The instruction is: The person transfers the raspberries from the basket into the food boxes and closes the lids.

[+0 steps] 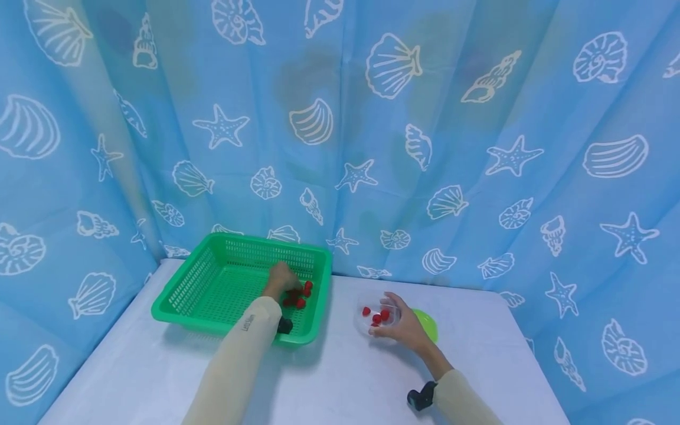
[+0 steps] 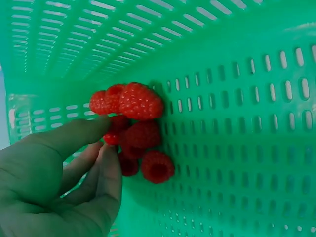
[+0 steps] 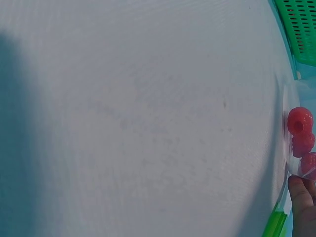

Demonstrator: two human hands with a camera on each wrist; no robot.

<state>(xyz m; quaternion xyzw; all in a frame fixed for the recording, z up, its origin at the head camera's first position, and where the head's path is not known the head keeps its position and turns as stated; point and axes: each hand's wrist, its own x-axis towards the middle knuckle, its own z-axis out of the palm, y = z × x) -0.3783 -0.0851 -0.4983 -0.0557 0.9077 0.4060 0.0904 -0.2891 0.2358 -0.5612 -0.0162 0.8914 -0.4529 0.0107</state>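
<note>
Red raspberries (image 2: 141,101) could bruise if the left hand (image 1: 281,279), pinching one in the basket (image 1: 212,289), squeezes hard; the right hand (image 1: 406,326) grips the clear tub (image 1: 362,324) (tilting might spill it).

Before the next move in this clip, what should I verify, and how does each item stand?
1. Left hand on a red, bumpy raspberry: ok, pinched between thumb and fingers.
2. Firmness of that pinch: cannot tell; fingers partly hide the fruit.
3. Left hand clear of the green slotted plastic basket: not ok, it is inside.
4. Clear plastic container steadied: ok, right hand grips its side.
5. Lime-green round-edged lid off the container: ok, lying beside it.
</note>
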